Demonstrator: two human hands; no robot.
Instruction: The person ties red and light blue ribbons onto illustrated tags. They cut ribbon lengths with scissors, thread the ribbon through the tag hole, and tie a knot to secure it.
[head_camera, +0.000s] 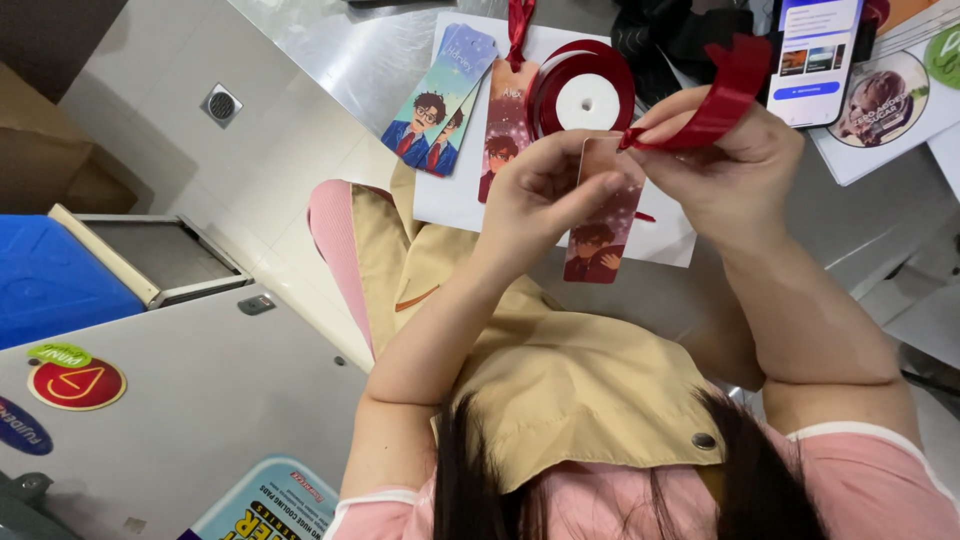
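The left hand (540, 190) pinches a bookmark (603, 225) above the bench (400, 50), its fingers hiding the top edge. The right hand (715, 165) has fingers clamped on red ribbon (715, 100); the punched hole is hidden. The ribbon spool (585, 95) lies behind.

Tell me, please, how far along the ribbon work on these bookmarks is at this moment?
Done: one bookmark on the white sheet already carries a red ribbon on top. In hand: the left hand holds another bookmark while the right hand works a red ribbon at its top. Left: two blue bookmarks show no ribbon.
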